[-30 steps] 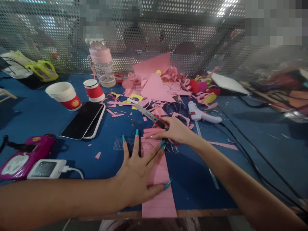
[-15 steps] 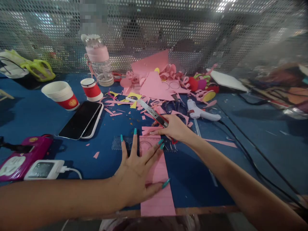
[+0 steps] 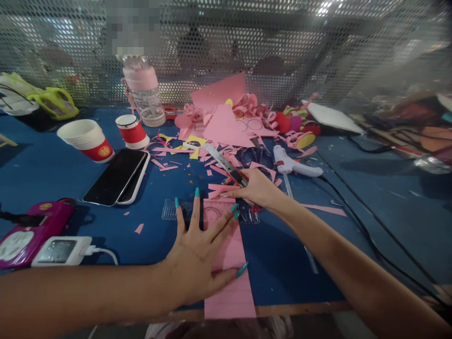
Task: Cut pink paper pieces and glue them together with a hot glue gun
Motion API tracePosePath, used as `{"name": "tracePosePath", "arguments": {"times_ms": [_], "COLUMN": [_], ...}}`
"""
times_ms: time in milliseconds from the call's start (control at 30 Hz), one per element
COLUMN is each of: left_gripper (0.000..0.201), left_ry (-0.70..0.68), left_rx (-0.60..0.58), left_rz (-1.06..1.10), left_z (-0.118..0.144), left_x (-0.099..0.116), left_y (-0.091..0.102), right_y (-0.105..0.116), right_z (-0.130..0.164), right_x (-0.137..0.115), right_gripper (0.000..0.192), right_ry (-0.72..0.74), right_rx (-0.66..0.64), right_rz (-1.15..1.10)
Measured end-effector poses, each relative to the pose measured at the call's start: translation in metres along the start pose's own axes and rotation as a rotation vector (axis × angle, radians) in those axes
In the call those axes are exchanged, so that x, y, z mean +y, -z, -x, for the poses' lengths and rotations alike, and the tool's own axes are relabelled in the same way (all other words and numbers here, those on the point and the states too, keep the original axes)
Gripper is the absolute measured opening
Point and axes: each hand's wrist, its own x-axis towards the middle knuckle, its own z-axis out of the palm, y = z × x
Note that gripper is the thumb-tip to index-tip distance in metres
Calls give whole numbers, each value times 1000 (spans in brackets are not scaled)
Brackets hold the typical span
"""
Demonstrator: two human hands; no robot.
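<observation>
My left hand (image 3: 196, 256) lies with fingers spread over a long pink paper strip (image 3: 231, 301) marked with faint lines. Its fingertips press a clear plastic ruler (image 3: 169, 210) that crosses the strip. At the strip's far end, my right hand (image 3: 259, 189) is closed round a utility knife (image 3: 226, 164), whose blade end points away to the upper left. Thumb and fingertips of that hand are at a narrow pink paper piece (image 3: 216, 190) just beyond the ruler; whether they pinch it is hard to tell.
Pink and yellow paper scraps (image 3: 196, 143) are piled behind my hands. On the right, a white glue gun (image 3: 294, 165) trails a black cord. To the left are phones (image 3: 116, 178), paper cups (image 3: 86, 139), a bottle (image 3: 143, 94) and a purple power strip (image 3: 38, 226). Perforated metal (image 3: 212, 52) stands behind.
The whole view has shifted slightly. Both hands keep nearly the same place, the left flat on the ruler, the right round the utility knife.
</observation>
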Motion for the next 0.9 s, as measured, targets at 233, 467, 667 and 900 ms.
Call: {"name": "tracePosePath", "arguments": {"times_ms": [233,467,667,900], "left_gripper": [69,67,55,52], "left_ry": [47,317,469,485], "left_rx": [241,446,323,309], "left_rz": [-108,0,326,437], "left_z": [-6,-33,-45,-45], "left_x": [-3,-26,-42,-45], "left_y": [6,5,-2,-1], "right_y": [7,7,8,9], "right_z": [-2,-3,-5,0], "right_x": [5,4,7,1], "right_gripper": [38,33,41,50], "right_ry": [24,28,58,137], "right_rx": [-67,-11,-64,-96], "right_rz": [-179,-240,-219,-111]}}
